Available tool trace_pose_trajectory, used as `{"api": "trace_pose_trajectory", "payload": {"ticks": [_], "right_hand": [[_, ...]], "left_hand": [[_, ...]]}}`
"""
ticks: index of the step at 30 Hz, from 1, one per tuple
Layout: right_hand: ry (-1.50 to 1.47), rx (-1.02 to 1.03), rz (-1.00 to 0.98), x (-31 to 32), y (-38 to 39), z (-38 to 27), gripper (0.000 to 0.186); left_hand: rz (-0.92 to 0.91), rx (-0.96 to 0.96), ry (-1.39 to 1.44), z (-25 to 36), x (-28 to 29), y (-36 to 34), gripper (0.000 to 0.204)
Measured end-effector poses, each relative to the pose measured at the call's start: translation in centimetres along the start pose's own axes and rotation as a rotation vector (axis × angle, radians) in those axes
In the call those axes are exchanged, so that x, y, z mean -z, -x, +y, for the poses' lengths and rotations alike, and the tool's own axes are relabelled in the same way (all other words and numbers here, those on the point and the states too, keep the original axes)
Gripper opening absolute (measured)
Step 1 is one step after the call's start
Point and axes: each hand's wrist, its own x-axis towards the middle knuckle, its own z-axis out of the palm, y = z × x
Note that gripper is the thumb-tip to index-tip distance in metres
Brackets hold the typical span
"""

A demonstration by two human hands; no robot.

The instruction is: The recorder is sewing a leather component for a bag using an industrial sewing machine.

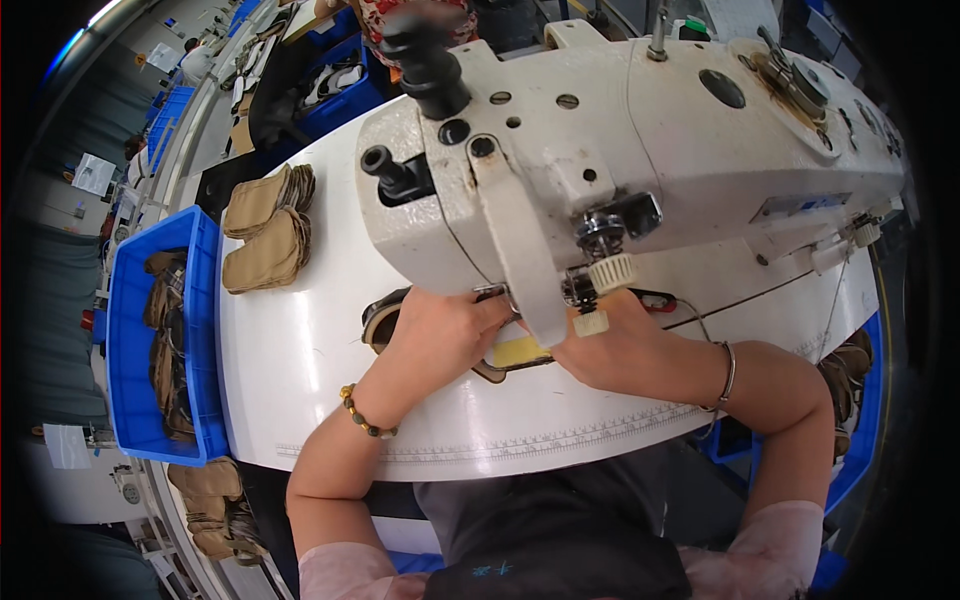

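My left hand (452,335) is bent in beside the needle area of a white sewing machine (560,160), its fingers closed on a tan and dark-edged shoe piece (378,325). Part of that piece curves out to the left of the hand, and a lower edge shows between both hands. My right hand (615,345) grips the same piece from the other side, fingers curled and partly hidden behind the machine's lever and tension knobs. The needle and the seam are out of sight behind the machine head. A yellow patch (518,351) lies between the hands.
Two stacks of tan fabric pieces (268,250) lie on the white table (330,400) at left. Beside it stands a blue bin (215,400) of dark and tan pieces. A small red and black tool (655,300) lies behind my right hand. Another blue bin (868,440) is at right.
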Motion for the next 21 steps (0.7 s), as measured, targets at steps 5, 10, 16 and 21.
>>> {"api": "trace_pose_trajectory", "payload": {"ticks": [5, 10, 16, 21], "right_hand": [[-0.024, 0.033, -0.129, 0.4, -0.1, 0.4, 0.033], [-0.017, 0.041, -0.070, 0.0, 0.0, 0.6, 0.026], [0.030, 0.078, -0.073, -0.7, 0.3, 0.7, 0.014], [-0.045, 0.007, 0.008, 0.1, -0.1, 0.3, 0.012]], "left_hand": [[-0.077, 0.072, 0.000, -0.5, -0.2, 0.7, 0.018], [-0.060, 0.020, -0.006, -0.1, 0.4, 0.6, 0.016], [-0.019, 0.013, -0.029, 0.0, -0.2, 0.5, 0.012], [-0.002, 0.064, 0.065, 0.3, 0.1, 0.3, 0.011]]}}
